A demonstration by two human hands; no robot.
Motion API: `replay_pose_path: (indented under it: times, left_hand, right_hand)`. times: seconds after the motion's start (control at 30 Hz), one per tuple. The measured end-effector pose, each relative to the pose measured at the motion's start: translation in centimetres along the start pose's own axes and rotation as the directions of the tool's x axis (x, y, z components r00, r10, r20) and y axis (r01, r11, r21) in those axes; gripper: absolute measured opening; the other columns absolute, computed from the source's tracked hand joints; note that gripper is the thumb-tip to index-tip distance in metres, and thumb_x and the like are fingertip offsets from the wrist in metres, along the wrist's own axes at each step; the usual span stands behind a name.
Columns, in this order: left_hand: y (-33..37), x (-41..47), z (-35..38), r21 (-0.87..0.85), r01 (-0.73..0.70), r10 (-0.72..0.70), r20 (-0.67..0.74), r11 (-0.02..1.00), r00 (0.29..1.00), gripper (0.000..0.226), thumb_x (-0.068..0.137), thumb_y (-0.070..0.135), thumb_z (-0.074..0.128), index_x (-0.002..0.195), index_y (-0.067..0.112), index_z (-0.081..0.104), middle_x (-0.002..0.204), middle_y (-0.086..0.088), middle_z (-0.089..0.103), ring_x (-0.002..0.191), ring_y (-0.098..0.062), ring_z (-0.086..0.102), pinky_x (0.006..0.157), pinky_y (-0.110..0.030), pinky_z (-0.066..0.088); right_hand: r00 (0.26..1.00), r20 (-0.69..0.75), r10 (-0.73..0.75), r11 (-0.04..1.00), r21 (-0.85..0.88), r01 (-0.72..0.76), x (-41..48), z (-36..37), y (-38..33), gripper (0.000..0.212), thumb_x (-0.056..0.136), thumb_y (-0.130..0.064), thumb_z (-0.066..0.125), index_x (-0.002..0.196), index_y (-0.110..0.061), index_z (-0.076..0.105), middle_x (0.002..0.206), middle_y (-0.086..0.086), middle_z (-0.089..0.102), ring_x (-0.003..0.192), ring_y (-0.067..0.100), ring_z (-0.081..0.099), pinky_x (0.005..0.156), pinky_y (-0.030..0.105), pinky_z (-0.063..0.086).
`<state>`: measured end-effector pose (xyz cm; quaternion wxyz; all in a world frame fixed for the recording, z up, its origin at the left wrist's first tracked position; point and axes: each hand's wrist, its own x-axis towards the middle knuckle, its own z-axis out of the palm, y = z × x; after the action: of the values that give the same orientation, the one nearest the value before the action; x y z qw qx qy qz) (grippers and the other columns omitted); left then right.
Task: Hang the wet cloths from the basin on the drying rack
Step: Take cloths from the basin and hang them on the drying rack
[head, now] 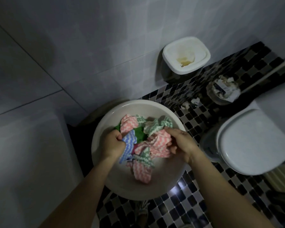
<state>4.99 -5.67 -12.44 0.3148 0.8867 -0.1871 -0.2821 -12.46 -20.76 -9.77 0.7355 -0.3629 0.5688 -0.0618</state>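
Head view, looking down into a dim tiled room. A round pale basin (164, 178) sits at the centre of the frame on a black, grey and white mosaic floor (196, 91), its upper left edge close to the grey tiled wall (72, 46). The wet cloths (143, 155) lie in a crumpled heap inside the basin, most of them wavy-striped in pink, pale green or blue with white. Both bare forearms enter from the lower edge and meet over the heap. The left hand (113, 143), at centre left, is clenched around a blue-and-white cloth (129, 145), which trails down past the wrist. The right hand (181, 142), at centre right, has its fingers curled into a pink-and-white cloth (160, 143) and grasps it. A plain dark green cloth (139, 134) shows between the two hands. To the right of the basin stands a toilet with its white lid (253, 142) down. In the upper right, a white bin (186, 55) is against the wall; below and right of it a small wastebasket (224, 91) holds crumpled paper, with paper scraps (194, 102) on the floor just beside it.
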Motion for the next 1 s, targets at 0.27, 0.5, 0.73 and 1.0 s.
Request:
replay_pose_path:
  times: [0.27,0.5,0.73,1.0]
  left_hand:
    - [2.4,0.1,2.4,-0.156,-0.079,0.121,0.284,0.985,0.951,0.023,0.08,0.01,0.07,0.101,0.019,0.068,0.096,0.004,0.066,0.09,-0.012,0.061,0.08,-0.022,0.048]
    - [1.8,-0.9,5.6,0.243,-0.265,0.199,0.267,0.933,0.943,0.012,0.084,0.019,0.064,0.09,0.017,0.075,0.093,-0.003,0.074,0.091,-0.025,0.067,0.074,-0.03,0.052]
    - [1.9,-0.8,6.1,0.214,-0.172,0.134,0.183,0.962,0.974,0.027,0.092,0.038,0.057,0.097,0.017,0.072,0.089,-0.007,0.073,0.084,-0.027,0.067,0.07,-0.034,0.051]
    - [4.3,-1.0,6.3,-0.126,-0.071,0.09,0.149,0.989,0.985,0.015,0.078,0.018,0.078,0.086,0.005,0.076,0.069,0.001,0.072,0.067,-0.009,0.068,0.064,-0.023,0.05]
  right_hand:
    - [0.984,0.162,-0.07,0.985,-0.145,0.094,-2.3,-0.6,-2.1,0.016,0.089,-0.017,0.065,0.092,-0.003,0.073,0.082,0.012,0.069,0.052,0.013,0.052,0.046,0.021,0.035]
    - [0.931,-0.026,-0.364,0.843,-0.435,0.318,-2.7,-1.0,-1.2,0.027,0.085,-0.01,0.068,0.063,0.006,0.063,0.06,0.019,0.059,0.057,0.021,0.055,0.057,0.027,0.047]
    - [0.779,-0.231,-0.583,0.787,-0.398,0.472,-4.1,-1.6,-1.4,0.02,0.078,0.0,0.064,0.065,-0.013,0.057,0.067,0.012,0.061,0.064,0.032,0.059,0.065,0.052,0.056]
    - [0.796,-0.192,-0.574,0.768,-0.463,0.443,-6.6,-1.9,-1.4,0.013,0.081,-0.023,0.074,0.077,-0.014,0.066,0.096,0.005,0.061,0.086,0.022,0.063,0.074,0.037,0.057]
